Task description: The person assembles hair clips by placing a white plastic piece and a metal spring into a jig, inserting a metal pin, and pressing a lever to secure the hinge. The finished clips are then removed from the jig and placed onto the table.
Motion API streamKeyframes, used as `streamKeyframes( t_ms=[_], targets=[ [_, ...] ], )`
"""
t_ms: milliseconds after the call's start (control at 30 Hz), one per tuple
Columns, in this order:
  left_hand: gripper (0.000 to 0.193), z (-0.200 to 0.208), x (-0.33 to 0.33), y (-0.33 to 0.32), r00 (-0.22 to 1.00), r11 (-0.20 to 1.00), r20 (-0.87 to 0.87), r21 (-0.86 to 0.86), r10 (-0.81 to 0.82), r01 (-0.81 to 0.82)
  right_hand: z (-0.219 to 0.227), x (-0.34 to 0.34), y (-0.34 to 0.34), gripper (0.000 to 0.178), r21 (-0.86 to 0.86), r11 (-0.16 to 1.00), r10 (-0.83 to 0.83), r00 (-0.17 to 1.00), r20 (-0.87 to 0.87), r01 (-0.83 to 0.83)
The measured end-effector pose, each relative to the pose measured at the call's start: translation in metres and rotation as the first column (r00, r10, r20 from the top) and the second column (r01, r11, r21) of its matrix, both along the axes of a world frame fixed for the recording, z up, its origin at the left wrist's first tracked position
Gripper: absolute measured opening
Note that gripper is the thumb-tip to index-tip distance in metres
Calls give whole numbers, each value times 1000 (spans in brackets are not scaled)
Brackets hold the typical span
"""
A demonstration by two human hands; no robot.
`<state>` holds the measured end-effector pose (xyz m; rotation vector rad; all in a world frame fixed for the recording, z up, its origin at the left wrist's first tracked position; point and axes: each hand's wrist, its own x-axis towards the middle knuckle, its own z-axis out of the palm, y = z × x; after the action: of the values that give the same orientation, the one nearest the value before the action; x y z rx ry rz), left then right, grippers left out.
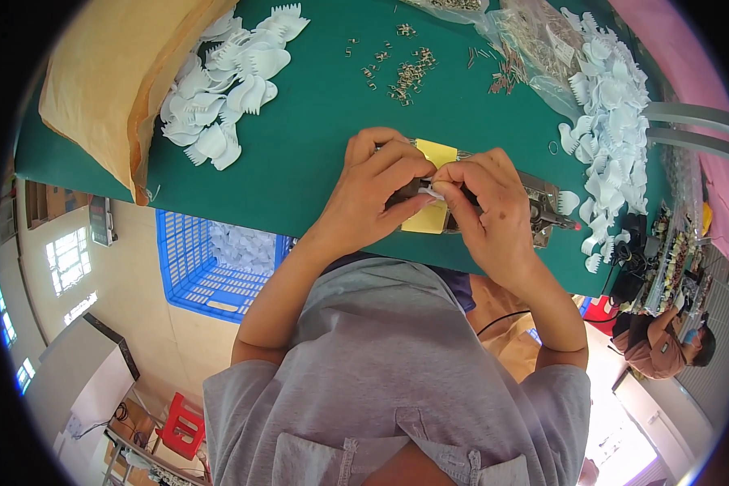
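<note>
Both of my hands meet at the table's near edge, over a metal jig (543,194) with a yellow sheet (435,154) across it. My left hand (373,186) is closed, thumb and fingers pinching a small white hair claw clip piece (434,193). From the other side my right hand (494,202) pinches the same piece, its fingertips against the left ones. Most of the piece is hidden by my fingers. Just right of the jig's end lies a loose white clip half (568,202) with teeth.
White toothed clip halves lie heaped at the left (227,89) and right (611,121). Small metal springs (413,74) and thin pins (506,73) are scattered far off on the green table (316,121). A brown paper sack (113,81) stands left; a blue crate (188,267) sits below. Another person (660,347) is at right.
</note>
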<state>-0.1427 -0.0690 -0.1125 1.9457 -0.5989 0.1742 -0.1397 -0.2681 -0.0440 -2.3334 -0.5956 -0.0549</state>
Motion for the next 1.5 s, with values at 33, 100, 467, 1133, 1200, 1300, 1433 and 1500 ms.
streamKeyframes(
  t_ms=[33,100,467,1133,1200,1300,1433,1500],
  targets=[
    [38,0,0,0,1000,1000,-2,1,0,0,0,0,1,9,5,1000,-6,1000,9,6],
    [38,0,0,0,1000,1000,-5,3,0,0,-2,-2,1,10,9,1000,-12,1000,17,12],
    [39,-1,0,0,999,1000,-34,-11,-1,0,-9,-7,1,14,123,981,-156,987,35,150],
    [31,4,7,-15,988,991,-154,-131,-28,8,9,44,-100,17,352,847,-233,874,-426,397],
    [29,6,8,-15,987,994,-156,-113,-27,9,10,41,-129,17,253,860,-309,845,-436,444],
    [30,7,12,-16,986,987,-164,-159,-41,15,2,29,-139,15,250,839,-341,825,-451,483],
    [29,7,12,-15,980,985,-191,-170,-55,22,7,27,-122,13,177,906,-273,851,-448,384],
    [28,6,12,-15,980,986,-196,-167,-46,13,8,30,-118,12,165,916,-269,864,-425,366]
  ],
)
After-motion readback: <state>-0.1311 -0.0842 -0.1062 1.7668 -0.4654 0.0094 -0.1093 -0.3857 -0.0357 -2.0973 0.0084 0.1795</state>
